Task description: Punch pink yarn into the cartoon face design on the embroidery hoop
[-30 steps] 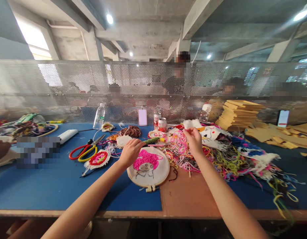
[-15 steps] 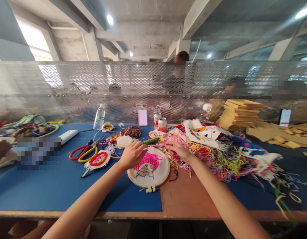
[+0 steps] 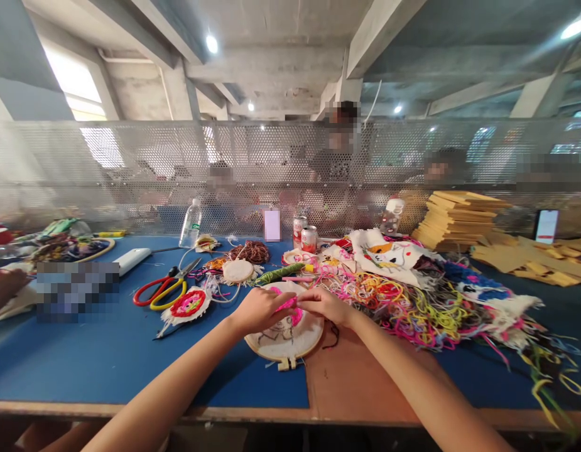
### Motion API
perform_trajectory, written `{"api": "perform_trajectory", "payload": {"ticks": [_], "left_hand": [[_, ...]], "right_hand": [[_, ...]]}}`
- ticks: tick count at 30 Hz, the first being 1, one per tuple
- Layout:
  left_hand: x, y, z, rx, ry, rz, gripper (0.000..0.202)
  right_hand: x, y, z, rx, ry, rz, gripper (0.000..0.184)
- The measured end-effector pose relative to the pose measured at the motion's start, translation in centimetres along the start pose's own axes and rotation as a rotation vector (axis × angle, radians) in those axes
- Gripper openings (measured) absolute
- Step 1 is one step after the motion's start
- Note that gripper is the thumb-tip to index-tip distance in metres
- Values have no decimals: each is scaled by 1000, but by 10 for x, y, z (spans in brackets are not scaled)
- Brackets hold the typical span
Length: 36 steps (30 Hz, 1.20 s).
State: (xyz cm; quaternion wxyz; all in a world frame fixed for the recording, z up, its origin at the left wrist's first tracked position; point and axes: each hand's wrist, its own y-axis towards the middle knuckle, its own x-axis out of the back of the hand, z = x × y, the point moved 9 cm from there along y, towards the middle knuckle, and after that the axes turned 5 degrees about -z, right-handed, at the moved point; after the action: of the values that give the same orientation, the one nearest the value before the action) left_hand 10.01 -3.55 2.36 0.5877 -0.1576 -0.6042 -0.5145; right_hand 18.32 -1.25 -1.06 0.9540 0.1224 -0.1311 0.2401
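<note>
Both hands had dropped from the yarn pile and come together over the embroidery hoop (image 3: 284,339) since a second earlier. That hoop lay flat on the surface (image 3: 106,351), directly under the fingertips, its cloth carrying a sketched face topped with a patch of pink tufting (image 3: 290,307). Left hand (image 3: 259,309) was closed to a narrow pinch on the pink yarn; right hand (image 3: 325,303) met it fingertip to fingertip, also pinched on that strand. Whether a tool sat inside either grip, I could not tell. By my reading, this was the step of working the pink yarn into the hair area, and the next move would call for a steady hold on the hoop and a firm pinch on the strand. Just beyond the knuckles lay a green-wrapped tool (image 3: 278,274). Off to the right spread the tangled yarn pile (image 3: 412,307); off to the left sat the scissors (image 3: 161,290) and a small red tufted piece (image 3: 186,303).
</note>
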Motion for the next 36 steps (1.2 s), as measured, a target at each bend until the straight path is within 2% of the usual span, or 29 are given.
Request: {"api": "perform_trajectory", "payload": {"ticks": [5,11,14,17,20,24,32,36], "left_hand": [[-4,1,-5,20,29,45,40],[-12,2,7,229,-46,36,37],[-11,5,18,335,-85,39,28],[-4,13,26,408,-82,55,20],[6,25,30,420,-53,51,19],[10,33,33,411,0,32,24],[-5,15,29,405,33,45,24],[-5,16,30,411,44,30,29]], "right_hand": [[0,-2,11,82,-40,-33,28],[0,2,13,104,-65,-53,25],[4,5,23,164,-174,-145,23],[12,5,40,258,-365,-289,22],[20,8,52,300,-460,-399,22],[26,11,55,324,-497,-483,23],[10,2,40,343,-619,-509,25],[14,-1,38,333,-662,-544,26]]}}
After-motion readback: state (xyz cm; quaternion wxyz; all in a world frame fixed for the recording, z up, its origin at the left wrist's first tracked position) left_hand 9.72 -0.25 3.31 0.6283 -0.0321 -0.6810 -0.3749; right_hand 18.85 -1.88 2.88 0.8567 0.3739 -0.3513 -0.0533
